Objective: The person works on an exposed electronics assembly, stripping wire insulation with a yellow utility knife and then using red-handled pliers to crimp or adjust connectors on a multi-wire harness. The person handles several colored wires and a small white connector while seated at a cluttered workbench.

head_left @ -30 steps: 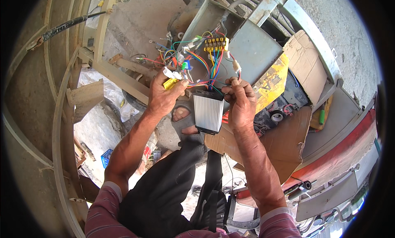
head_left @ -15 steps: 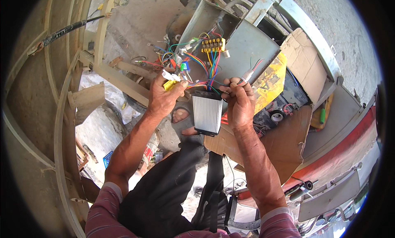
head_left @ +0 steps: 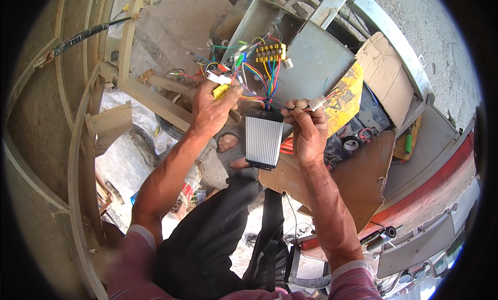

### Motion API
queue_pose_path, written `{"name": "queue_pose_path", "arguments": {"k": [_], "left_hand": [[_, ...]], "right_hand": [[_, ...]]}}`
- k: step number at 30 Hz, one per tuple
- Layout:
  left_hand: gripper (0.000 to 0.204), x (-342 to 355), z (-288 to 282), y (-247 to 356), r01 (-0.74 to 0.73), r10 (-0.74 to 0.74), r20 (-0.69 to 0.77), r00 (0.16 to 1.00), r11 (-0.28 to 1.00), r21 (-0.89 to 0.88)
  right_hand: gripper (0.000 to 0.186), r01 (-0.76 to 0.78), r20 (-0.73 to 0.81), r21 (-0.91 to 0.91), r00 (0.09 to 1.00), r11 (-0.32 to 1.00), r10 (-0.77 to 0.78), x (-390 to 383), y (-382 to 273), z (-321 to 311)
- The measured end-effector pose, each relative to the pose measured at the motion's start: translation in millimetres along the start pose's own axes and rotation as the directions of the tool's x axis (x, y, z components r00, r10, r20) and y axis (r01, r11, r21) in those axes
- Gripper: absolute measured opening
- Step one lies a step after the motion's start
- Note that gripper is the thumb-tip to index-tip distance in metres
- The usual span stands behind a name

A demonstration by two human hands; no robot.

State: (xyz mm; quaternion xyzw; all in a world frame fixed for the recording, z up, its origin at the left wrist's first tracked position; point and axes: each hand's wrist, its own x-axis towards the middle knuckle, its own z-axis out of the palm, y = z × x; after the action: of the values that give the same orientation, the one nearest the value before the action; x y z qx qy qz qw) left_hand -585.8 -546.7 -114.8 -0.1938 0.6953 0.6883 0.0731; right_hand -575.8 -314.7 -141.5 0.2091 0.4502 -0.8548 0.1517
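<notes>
My left hand is closed on a yellow connector, with a white connector showing just above it. My right hand pinches thin wires that end in a white plug sticking out past the fingertips. Between the hands hangs a finned silver controller box with black ends. A bundle of coloured wires rises from its top toward a yellow terminal block. Blue and green connectors sit among loose wires above my left hand.
A grey metal box lies beyond the wires. To the right are torn cardboard, a yellow sheet and a roll of tape. Frame bars run along the left. My sandalled foot is below the left hand.
Both hands have shifted slightly right. The white plug at my right hand has tilted from upright toward the right, its loose wire ends swinging with it.
</notes>
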Motion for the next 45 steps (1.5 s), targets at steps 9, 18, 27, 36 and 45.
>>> {"name": "queue_pose_path", "arguments": {"k": [9, 18, 27, 36, 45], "left_hand": [[0.012, -26.6, 3.5, 18.0, -0.217, 0.205, 0.184, 0.961, 0.975, 0.046], [0.016, -25.0, 3.2, 21.8, -0.214, 0.174, 0.224, 0.959, 0.962, 0.169], [0.015, 2.0, -14.2, 45.5, -0.179, 0.153, 0.214, 0.965, 0.978, 0.109], [0.015, 60.9, 34.6, 92.7, -0.663, 0.578, 0.333, 0.745, 0.693, 0.282], [0.046, 64.4, 76.8, 32.3, -0.463, 0.388, 0.308, 0.869, 0.414, 0.784]], "right_hand": [[0.016, 0.106, -0.014, 0.124, 0.994, 0.987, -0.105, -19.1, -27.9, -8.3], [0.01, 0.133, 0.046, 0.007, 0.99, 0.991, -0.133, -31.3, -39.5, -15.1], [0.014, 0.047, 0.046, -0.002, 0.998, 0.999, -0.047, -39.5, -39.4, -16.2], [0.015, 0.212, 0.231, -0.416, 0.965, 0.884, -0.123, -52.3, -39.2, -2.7], [0.016, 0.305, 0.306, -0.474, 0.937, 0.826, -0.17, -49.4, -40.8, 4.7]]}}
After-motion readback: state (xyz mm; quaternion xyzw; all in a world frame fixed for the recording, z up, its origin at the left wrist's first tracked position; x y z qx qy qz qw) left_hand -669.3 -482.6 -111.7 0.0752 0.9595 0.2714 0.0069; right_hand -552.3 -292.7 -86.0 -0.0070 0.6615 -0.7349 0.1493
